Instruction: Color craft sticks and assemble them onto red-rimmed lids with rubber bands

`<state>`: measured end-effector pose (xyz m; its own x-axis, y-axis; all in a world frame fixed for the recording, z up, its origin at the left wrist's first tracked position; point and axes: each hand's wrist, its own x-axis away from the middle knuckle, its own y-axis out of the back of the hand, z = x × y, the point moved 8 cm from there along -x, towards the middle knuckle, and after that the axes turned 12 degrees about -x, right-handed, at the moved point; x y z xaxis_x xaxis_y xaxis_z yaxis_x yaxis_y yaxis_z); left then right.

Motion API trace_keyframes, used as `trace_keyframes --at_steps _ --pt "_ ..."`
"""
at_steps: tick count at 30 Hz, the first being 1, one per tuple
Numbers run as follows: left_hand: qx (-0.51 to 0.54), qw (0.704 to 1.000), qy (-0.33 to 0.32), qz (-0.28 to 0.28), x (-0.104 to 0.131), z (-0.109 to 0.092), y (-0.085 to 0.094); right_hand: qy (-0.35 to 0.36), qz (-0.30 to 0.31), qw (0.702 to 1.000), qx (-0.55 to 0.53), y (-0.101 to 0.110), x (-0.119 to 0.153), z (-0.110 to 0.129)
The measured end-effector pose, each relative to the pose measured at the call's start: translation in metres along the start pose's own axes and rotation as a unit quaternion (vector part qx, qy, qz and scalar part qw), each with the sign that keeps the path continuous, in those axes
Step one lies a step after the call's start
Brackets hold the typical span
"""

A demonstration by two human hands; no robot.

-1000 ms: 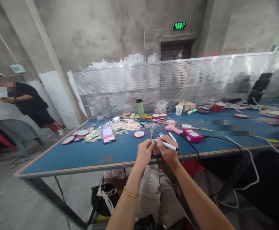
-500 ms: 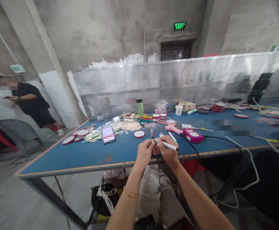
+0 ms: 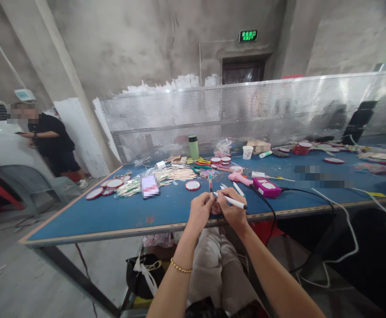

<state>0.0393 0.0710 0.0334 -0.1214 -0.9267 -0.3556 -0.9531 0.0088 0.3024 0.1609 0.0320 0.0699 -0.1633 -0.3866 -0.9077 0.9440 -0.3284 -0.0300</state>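
The left hand [image 3: 201,208] pinches a slim teal-and-red stick [image 3: 210,182] pointing to twelve o'clock, seemingly part-marked; the right hand [image 3: 233,213] grips a white, black-ended marker [image 3: 235,202]. Remaining work is hidden.

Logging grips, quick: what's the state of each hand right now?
Left hand: closed, holding a slim multicoloured strip.
Right hand: closed, holding a white marker.

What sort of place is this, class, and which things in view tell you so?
Probably a workshop or small factory room: a long blue worktable strewn with pale sticks and red-rimmed discs, a rough grey wall, and a lit exit sign above a doorway.
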Motion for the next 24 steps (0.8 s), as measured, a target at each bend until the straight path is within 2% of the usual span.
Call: trace_keyframes --at_steps 4,9,24 --pt "0.018 1.000 0.014 0.009 0.0003 0.0024 -0.0016 0.007 -0.009 1.000 0.003 0.0022 0.0004 0.0019" --pt "-0.018 1.000 0.000 -0.008 0.0001 0.0005 0.0019 0.009 0.011 1.000 -0.007 -0.0010 0.0000 0.0016" --pt "-0.085 0.996 -0.026 -0.019 -0.0014 -0.0003 0.0035 0.000 0.021 0.999 -0.024 -0.0038 -0.0014 0.0007"
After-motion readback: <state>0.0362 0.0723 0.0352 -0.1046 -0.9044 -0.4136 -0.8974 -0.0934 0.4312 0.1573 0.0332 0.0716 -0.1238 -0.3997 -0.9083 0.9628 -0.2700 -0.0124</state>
